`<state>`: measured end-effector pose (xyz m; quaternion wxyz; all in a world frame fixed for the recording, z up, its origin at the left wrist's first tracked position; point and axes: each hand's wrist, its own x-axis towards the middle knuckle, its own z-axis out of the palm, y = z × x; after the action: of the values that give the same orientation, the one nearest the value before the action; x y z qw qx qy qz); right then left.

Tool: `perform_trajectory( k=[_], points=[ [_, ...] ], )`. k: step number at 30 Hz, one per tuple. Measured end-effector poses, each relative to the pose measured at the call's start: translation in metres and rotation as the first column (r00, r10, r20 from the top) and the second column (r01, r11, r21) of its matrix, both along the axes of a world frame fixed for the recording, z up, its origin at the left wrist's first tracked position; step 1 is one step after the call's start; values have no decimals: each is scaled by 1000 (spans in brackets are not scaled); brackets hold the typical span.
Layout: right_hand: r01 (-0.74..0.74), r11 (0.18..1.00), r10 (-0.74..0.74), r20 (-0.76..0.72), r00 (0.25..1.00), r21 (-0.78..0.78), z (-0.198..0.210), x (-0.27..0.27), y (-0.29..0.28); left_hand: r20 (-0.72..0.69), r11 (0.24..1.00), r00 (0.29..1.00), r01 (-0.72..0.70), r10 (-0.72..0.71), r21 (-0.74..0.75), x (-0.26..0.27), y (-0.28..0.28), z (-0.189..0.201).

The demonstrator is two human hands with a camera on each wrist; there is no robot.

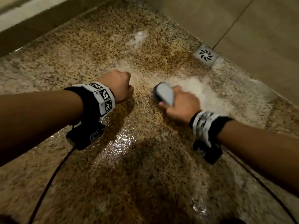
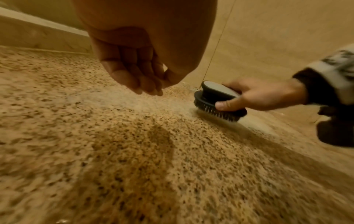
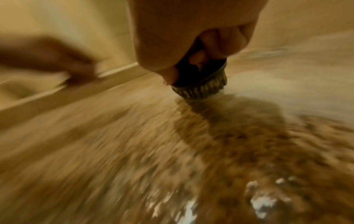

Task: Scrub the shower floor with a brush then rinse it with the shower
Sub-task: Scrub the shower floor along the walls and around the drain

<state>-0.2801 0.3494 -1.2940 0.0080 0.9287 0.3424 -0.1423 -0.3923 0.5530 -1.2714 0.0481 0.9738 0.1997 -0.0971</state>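
Our right hand [image 1: 178, 105] grips the brush [image 1: 164, 93] at centre frame, bristles on the wet shower floor [image 1: 137, 159]; our left hand [image 1: 119, 87] hangs loosely curled, empty. Suds could make the brush skid from our grip.

The brush [image 1: 163, 94] sits on the shower floor [image 1: 137, 167] in the right hand [image 1: 179, 105], with foam [image 1: 203, 92] just beyond it. The left hand [image 1: 119, 88] hovers to its left. The drain [image 1: 205, 54] lies farther back, against the wall [image 1: 258, 38].
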Motion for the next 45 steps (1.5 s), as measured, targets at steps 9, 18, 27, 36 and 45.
perform_trajectory(
  k=[9,18,27,36,45],
  points=[
    [99,992,-94,67,993,-84,-3,30,-11,-38,999,998,-54,54,7,-10,25,5],
    [-219,969,239,-193,952,115,-13,-91,97,50,975,981,-194,189,105,-11,36,14],
    [206,961,-202,45,978,-183,-12,80,33,-46,967,972,-224,231,122,-49,82,21],
    [280,956,-280,16,960,-86,1,41,91,-173,967,964,-169,202,189,-86,119,28],
    [37,993,-51,-121,991,-111,44,-49,171,-49,964,963,-265,265,3,-108,153,31]
  ],
)
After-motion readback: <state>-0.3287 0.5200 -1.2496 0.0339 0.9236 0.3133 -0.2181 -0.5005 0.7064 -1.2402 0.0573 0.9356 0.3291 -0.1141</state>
